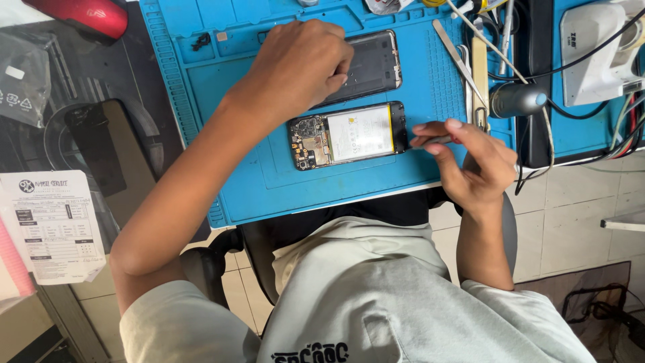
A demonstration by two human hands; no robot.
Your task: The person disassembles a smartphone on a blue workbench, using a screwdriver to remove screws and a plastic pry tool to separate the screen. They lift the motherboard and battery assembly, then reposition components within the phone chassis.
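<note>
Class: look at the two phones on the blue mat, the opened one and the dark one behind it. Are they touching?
Apart. In the head view a strip of blue mat shows between the opened phone and the dark phone.

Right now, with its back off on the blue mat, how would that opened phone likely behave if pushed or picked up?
The opened phone lies flat, so it would probably slide, not roll. Its exposed circuit board looks fragile. The blue mat likely resists slipping.

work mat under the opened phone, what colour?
Blue. The work mat under the opened phone shows best in the head view.
</note>
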